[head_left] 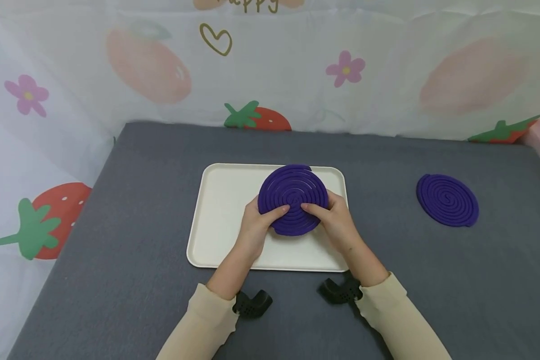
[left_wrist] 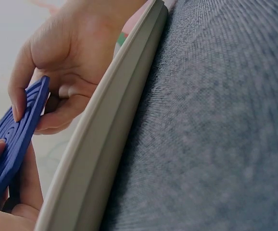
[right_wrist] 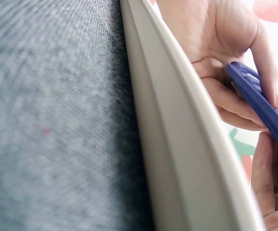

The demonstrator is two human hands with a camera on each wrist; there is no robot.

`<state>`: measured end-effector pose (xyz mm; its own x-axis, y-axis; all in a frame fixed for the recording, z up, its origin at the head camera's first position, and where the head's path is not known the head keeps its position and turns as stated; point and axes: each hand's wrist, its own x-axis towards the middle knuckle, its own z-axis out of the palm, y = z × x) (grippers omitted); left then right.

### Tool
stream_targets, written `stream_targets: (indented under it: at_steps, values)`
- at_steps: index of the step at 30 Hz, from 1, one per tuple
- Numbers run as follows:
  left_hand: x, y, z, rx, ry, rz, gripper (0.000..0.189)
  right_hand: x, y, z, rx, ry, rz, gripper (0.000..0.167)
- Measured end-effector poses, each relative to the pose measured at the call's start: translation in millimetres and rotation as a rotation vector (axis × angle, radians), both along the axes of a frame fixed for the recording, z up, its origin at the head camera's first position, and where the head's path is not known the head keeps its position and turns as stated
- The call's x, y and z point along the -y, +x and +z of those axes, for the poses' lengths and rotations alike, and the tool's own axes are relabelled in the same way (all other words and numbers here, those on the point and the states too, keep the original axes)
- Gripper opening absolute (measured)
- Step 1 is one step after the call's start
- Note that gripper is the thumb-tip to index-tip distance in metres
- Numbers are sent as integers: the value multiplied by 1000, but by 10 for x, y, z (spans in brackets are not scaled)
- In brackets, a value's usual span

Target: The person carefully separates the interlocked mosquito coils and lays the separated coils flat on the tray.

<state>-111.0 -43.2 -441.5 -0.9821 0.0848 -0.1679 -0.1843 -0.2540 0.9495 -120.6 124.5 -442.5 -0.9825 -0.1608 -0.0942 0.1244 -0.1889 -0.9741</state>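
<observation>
A purple spiral coaster [head_left: 293,185], round and ridged, is held tilted above the cream tray [head_left: 225,215]. My left hand [head_left: 255,222] grips its left edge, thumb on the ridged face and fingers behind. On the opposite edge my right hand [head_left: 337,220] pinches it the same way, its thumb tip near the spiral's centre. The left wrist view shows the coaster [left_wrist: 14,130] from the side, with fingers curled beneath it. In the right wrist view the coaster [right_wrist: 259,98] is partly cut off by the frame edge.
Another purple spiral coaster [head_left: 447,200] lies flat on the grey tablecloth [head_left: 387,165], right of the tray. Behind the table hangs a white cloth [head_left: 270,65] printed with fruit and flowers. Black wrist devices [head_left: 254,304] sit at both cuffs.
</observation>
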Motion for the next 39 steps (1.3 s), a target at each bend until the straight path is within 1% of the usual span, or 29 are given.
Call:
stream_targets:
  at_steps: [6, 9, 12, 17, 21, 25, 29, 39]
  values:
    - [4, -6, 6, 11, 24, -25, 58, 0, -7, -3, -13, 2, -24, 42]
    - [10, -9, 10, 28, 44, -40, 61, 2, -12, -11, -23, 5, -37, 41]
    - [19, -15, 12, 51, 54, -56, 63, 6, -20, -15, -24, -15, -50, 41]
    - [27, -16, 5, 84, 85, -92, 55, 9, -24, -8, -30, -50, -61, 41]
    - [15, -5, 4, 91, 96, -115, 49, 5, -16, 1, -50, -78, -71, 41]
    - [4, 4, 12, 87, 76, -88, 48, 0, -12, -6, -67, -75, -76, 39]
    - [3, 0, 17, 79, 50, -66, 46, -3, -13, -7, -60, -77, -83, 39]
    - [13, 6, 28, 86, 54, -61, 40, 3, -7, 16, -25, -123, -68, 40]
